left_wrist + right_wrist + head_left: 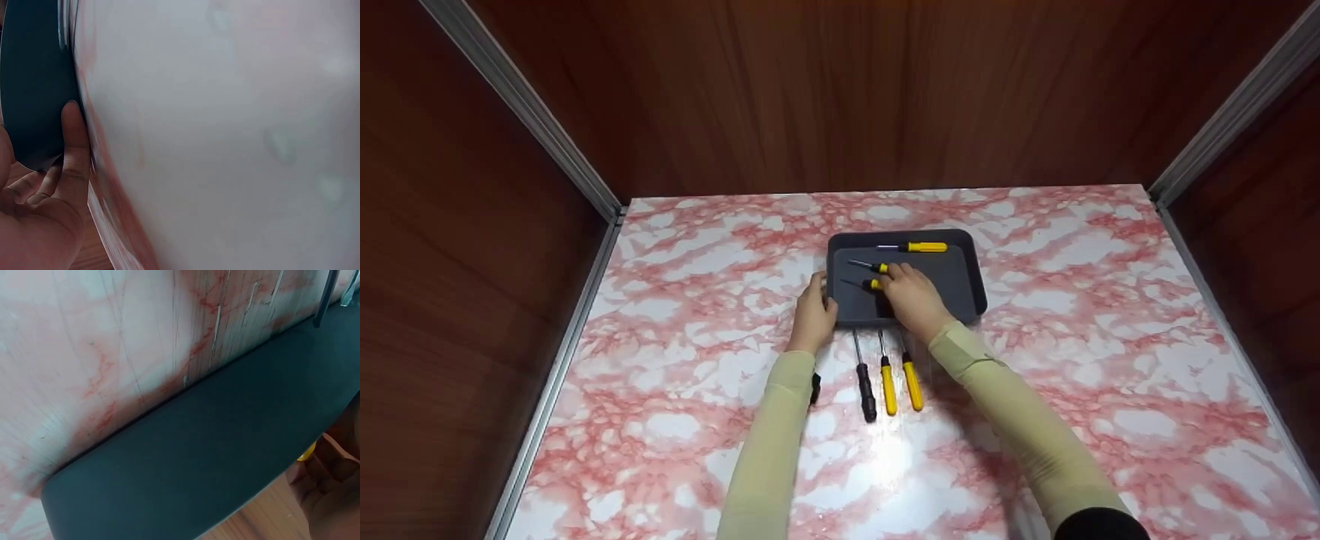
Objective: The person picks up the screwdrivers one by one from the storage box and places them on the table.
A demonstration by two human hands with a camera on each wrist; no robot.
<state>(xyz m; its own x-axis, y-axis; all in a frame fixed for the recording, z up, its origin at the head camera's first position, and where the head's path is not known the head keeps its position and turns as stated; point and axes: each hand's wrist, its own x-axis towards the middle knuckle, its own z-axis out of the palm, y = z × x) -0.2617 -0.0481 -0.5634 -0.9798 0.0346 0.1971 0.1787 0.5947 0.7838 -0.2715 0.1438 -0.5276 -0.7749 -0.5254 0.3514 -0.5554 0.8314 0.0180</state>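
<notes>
A dark grey tray (952, 296) rests on the table. My left hand (814, 315) grips its near left corner; one finger lies low along the front wall in the left wrist view. Inside the tray, my right hand (915, 300) holds the nearer small yellow-and-black screwdriver (875, 285), its handle mostly hidden under the palm. Another small screwdriver (882, 268) lies just beyond, its handle end covered by the fingertips. A yellow screwdriver (927, 247) lies along the far wall. In the right wrist view a bit of yellow handle (306, 453) shows by the fingers.
In front of the tray, side by side, lie a black screwdriver (866, 390) and two yellow-handled ones (889, 390), shafts toward the tray. The tabletop (697, 300) has a red-and-white marbled surface. Brown wood panels (840, 97) with metal edge strips stand behind and at both sides.
</notes>
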